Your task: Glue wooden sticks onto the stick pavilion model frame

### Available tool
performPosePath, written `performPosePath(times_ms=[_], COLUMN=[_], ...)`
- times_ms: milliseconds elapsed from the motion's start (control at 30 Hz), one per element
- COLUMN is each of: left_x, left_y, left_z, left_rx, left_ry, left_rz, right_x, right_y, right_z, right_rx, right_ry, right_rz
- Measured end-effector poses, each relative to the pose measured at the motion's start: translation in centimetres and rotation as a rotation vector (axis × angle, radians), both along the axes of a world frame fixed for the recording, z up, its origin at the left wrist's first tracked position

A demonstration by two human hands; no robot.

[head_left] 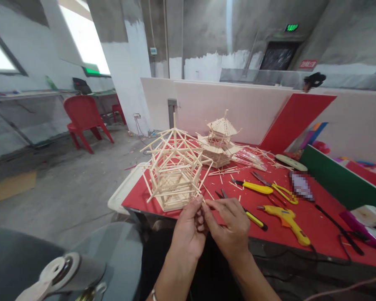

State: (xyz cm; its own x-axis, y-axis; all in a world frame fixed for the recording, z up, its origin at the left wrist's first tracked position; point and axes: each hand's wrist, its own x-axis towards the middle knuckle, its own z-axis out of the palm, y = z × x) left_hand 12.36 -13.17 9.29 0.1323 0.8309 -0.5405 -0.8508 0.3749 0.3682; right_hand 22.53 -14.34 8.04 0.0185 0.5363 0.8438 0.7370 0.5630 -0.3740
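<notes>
We log our left hand (pixel 188 230) and right hand (pixel 232 228), fingertips pinched together on a thin stick (pixel 204 202) at the near edge of the table (pixel 322 238), just beside the frame (pixel 175 167), which we judge half built: ribs up, roof bare, unlike the clad model (pixel 221 142) behind.

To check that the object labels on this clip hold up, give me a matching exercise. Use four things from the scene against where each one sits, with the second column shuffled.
Things
1. open stick frame
2. roofed stick model
3. glue gun
4. red chair

Places
A. on the floor, far left
B. lying on the red tabletop, right of the right hand
C. at the table's near edge, just beyond the left hand
D. farther back on the table, in front of the white partition

Pairs: 1-C, 2-D, 3-B, 4-A
</notes>
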Motion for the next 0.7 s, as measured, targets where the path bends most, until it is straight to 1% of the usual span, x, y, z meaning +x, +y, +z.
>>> performPosePath(times_ms=[133, 267, 333, 533, 700], left_x=[-0.4, -0.7, -0.9, -1.0, -1.0], left_y=[0.1, 0.4, 0.7, 1.4, 1.7], left_z=[-0.3, -0.6, -0.6, -0.6, -1.0], left_rx=[0.054, 0.060, 0.067, 0.068, 0.077], left_ry=[-0.017, 0.041, 0.062, 0.077, 0.082], left_rz=[-0.020, 0.060, 0.076, 0.067, 0.048], right_x=[-0.6, -1.2, -1.5, -1.8, -1.7], right_y=[1.2, 2.6, 3.0, 3.5, 3.5], right_z=[-0.2, -0.6, -0.9, -1.3, -1.3], right_rx=[0.010, -0.001, -0.019, -0.037, -0.044], right_ry=[0.043, 0.074, 0.075, 0.061, 0.037], right_rz=[-0.050, -0.106, -0.123, -0.147, -0.170])
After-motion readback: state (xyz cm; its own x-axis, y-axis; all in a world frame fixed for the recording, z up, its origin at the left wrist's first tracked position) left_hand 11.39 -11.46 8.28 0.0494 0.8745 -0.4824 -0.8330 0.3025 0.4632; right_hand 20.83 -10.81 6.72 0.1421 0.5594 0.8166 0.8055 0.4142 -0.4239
